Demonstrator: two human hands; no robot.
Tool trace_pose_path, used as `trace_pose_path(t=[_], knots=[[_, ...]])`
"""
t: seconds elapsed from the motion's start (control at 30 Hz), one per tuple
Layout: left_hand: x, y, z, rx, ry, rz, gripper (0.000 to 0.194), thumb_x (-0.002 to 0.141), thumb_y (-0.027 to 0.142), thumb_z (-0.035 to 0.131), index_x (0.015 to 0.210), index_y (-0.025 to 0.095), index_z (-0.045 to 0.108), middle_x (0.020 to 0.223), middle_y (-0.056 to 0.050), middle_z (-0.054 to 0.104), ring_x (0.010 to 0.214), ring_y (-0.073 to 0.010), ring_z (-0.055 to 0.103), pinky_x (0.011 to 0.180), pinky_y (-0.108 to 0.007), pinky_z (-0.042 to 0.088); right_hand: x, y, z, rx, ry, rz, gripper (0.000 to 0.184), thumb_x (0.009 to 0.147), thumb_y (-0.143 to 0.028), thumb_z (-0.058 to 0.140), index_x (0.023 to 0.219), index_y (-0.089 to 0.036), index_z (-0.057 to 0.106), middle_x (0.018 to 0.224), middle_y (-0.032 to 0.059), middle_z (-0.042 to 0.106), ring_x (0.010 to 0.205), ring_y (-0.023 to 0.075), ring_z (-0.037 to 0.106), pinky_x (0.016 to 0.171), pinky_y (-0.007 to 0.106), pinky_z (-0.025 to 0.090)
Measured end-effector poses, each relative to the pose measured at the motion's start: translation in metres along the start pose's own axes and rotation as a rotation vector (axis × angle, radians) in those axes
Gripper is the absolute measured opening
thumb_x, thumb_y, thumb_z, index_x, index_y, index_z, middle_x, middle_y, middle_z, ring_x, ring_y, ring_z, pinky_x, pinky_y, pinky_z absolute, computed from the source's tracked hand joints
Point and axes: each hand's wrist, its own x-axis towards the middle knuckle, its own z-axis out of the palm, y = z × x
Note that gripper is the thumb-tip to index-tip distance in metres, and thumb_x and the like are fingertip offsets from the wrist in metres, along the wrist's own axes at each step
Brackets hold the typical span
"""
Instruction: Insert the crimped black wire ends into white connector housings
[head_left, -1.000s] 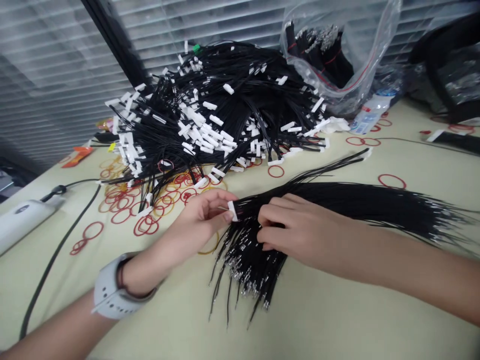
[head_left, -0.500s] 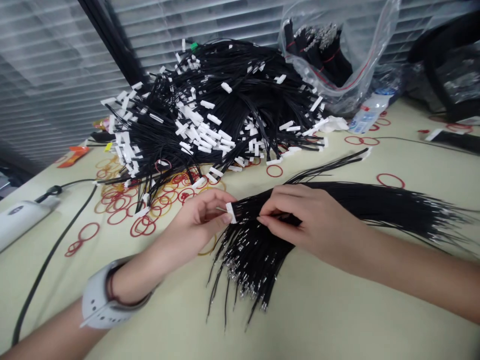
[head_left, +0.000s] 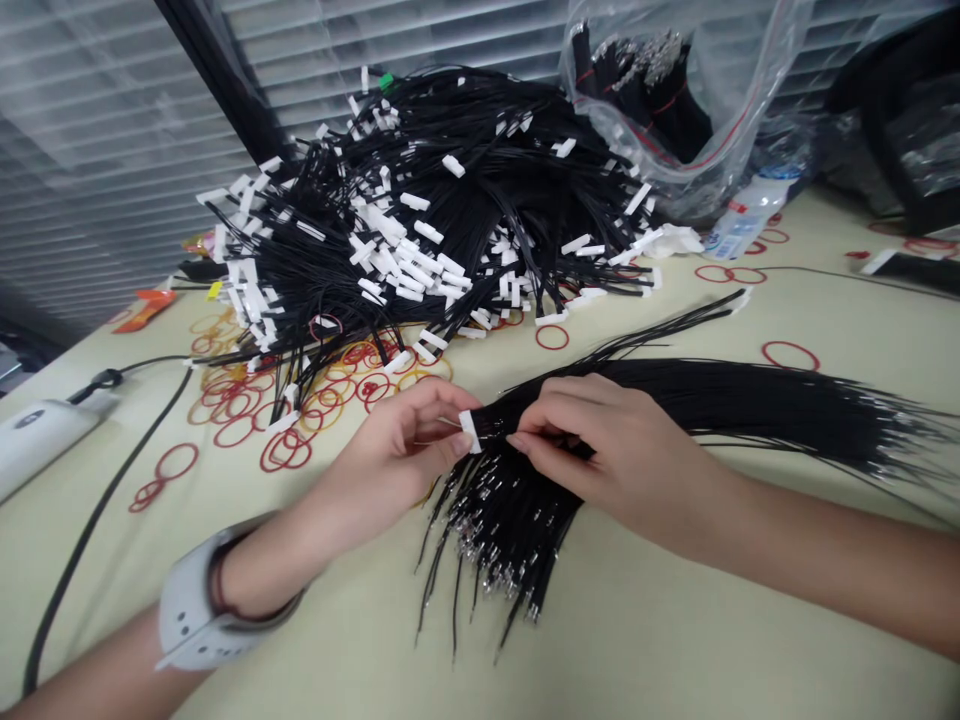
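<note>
My left hand [head_left: 405, 445] pinches a small white connector [head_left: 470, 431] between thumb and fingers, just above the table. My right hand [head_left: 600, 450] is closed in a pinch on a thin black wire [head_left: 496, 436] right beside that connector. Both hands hover over a loose bundle of black wires [head_left: 720, 405] with metal-tipped ends [head_left: 495, 560] fanned toward me. A grey watch [head_left: 184, 610] sits on my left wrist.
A big heap of black wires with white connectors [head_left: 435, 210] fills the back middle. Red and yellow rubber bands [head_left: 255, 410] lie scattered left. A clear bag of wire bundles [head_left: 660, 100] and a plastic bottle [head_left: 742, 215] stand at back right. A white power strip [head_left: 37, 440] lies far left.
My right hand lifted from the bundle and drew its pinched fingertips left to the connector. The left hand kept holding the connector nearly still.
</note>
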Motion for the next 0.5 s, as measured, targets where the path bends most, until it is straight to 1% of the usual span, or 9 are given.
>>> trace_pose_path(t=[0.1, 0.2, 0.37, 0.43, 0.5], knots=[[0.000, 0.000, 0.000, 0.037, 0.013, 0.007, 0.011, 0.082, 0.014, 0.055, 0.092, 0.019, 0.053, 0.080, 0.002, 0.060, 0.076, -0.0109, 0.054, 0.066, -0.021, 0.040, 0.000, 0.000, 0.000, 0.072, -0.060, 0.078, 0.016, 0.084, -0.018, 0.051, 0.070, -0.016, 0.057, 0.064, -0.0029, 0.054, 0.059, 0.0079, 0.046, 0.055, 0.022, 0.032], [0.000, 0.001, 0.002, 0.051, 0.028, 0.003, 0.010, 0.081, 0.013, 0.055, 0.090, 0.018, 0.053, 0.078, 0.001, 0.060, 0.077, -0.0119, 0.055, 0.067, -0.022, 0.041, 0.001, 0.000, 0.002, 0.117, -0.070, 0.110, 0.017, 0.084, -0.019, 0.051, 0.069, -0.016, 0.056, 0.064, -0.0031, 0.054, 0.059, 0.0077, 0.046, 0.055, 0.021, 0.032], [0.000, -0.001, 0.009, 0.014, 0.010, -0.020, 0.009, 0.079, 0.011, 0.056, 0.087, 0.017, 0.055, 0.073, 0.001, 0.060, 0.073, -0.0126, 0.057, 0.065, -0.023, 0.042, 0.003, -0.001, 0.005, 0.130, -0.054, 0.097, 0.016, 0.085, -0.018, 0.050, 0.070, -0.016, 0.056, 0.066, -0.0022, 0.056, 0.061, 0.0083, 0.047, 0.055, 0.022, 0.032], [0.000, -0.002, 0.010, -0.013, 0.008, -0.024, 0.010, 0.079, 0.011, 0.056, 0.086, 0.017, 0.055, 0.073, 0.001, 0.061, 0.072, -0.0126, 0.057, 0.064, -0.023, 0.041, 0.003, -0.002, 0.005, 0.120, -0.044, 0.060, 0.015, 0.085, -0.017, 0.050, 0.070, -0.016, 0.054, 0.066, -0.0020, 0.055, 0.060, 0.0083, 0.045, 0.055, 0.022, 0.032], [0.000, -0.002, 0.010, -0.037, 0.030, -0.035, 0.011, 0.078, 0.012, 0.057, 0.087, 0.017, 0.055, 0.071, 0.001, 0.060, 0.069, -0.0120, 0.055, 0.062, -0.023, 0.040, 0.001, -0.002, 0.005, 0.091, -0.029, 0.011, 0.014, 0.083, -0.016, 0.050, 0.069, -0.016, 0.052, 0.065, -0.0023, 0.053, 0.060, 0.0083, 0.044, 0.055, 0.022, 0.032]])
